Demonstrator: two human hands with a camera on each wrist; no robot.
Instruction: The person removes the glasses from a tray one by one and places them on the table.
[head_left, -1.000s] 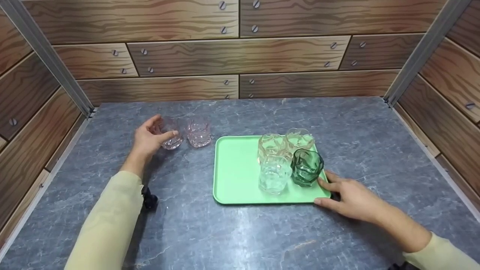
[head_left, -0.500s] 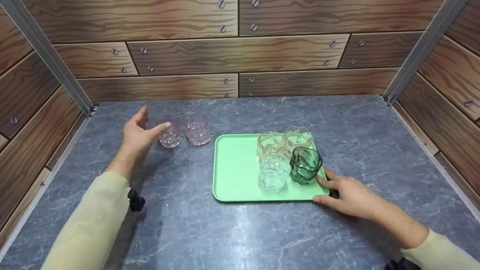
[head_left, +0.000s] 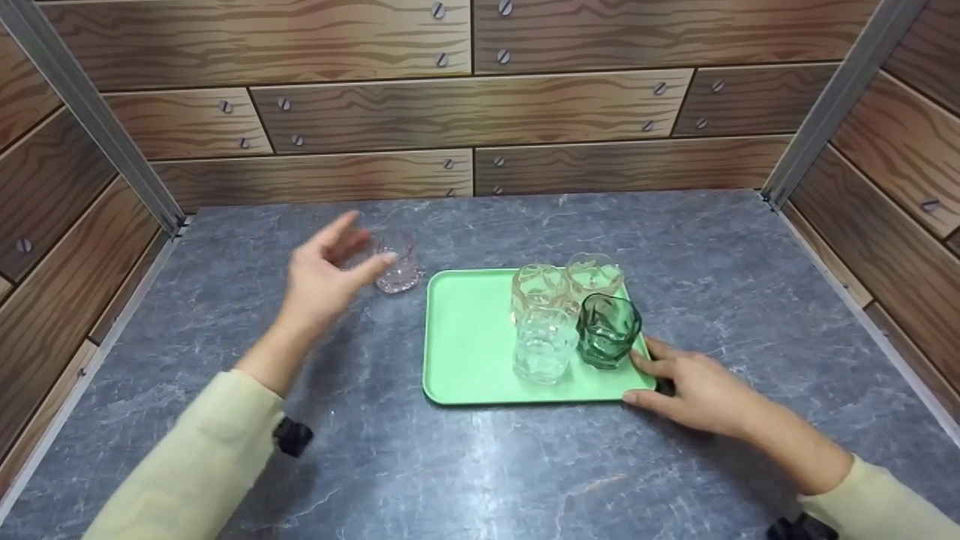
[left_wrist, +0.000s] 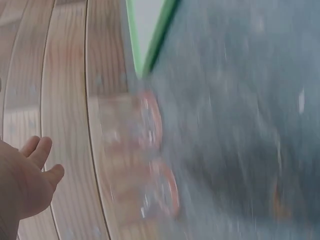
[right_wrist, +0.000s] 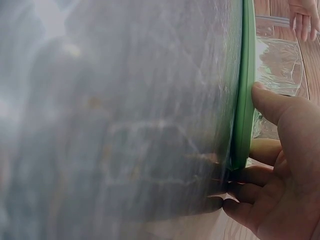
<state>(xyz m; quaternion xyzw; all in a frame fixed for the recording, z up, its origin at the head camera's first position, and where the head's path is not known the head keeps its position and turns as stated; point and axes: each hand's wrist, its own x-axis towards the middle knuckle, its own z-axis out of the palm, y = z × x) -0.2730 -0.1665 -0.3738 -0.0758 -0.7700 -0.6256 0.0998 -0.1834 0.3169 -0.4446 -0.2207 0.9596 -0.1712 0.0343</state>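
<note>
My left hand (head_left: 326, 277), fingers spread, is beside a pale pink glass (head_left: 397, 274) on the table left of the tray. A second pink glass (left_wrist: 167, 192) shows in the blurred left wrist view; in the head view the left hand hides it. My right hand (head_left: 701, 394) grips the near right corner of the light green tray (head_left: 472, 337), thumb at its front edge and fingers around its right side. On the tray's right half stand a dark green glass (head_left: 611, 334), a clear bluish glass (head_left: 544, 349) and two pale amber glasses (head_left: 534, 289) behind them.
The tray lies on a grey marbled table (head_left: 465, 472). Wood-patterned panels (head_left: 480, 112) close off the back and both sides, with metal posts (head_left: 832, 112) at the corners. The left half of the tray shows bare green.
My left hand first drew back left from the nearer pink glass with fingers opening, then swung right across it toward the other pink glass. My right hand stays at the tray corner.
</note>
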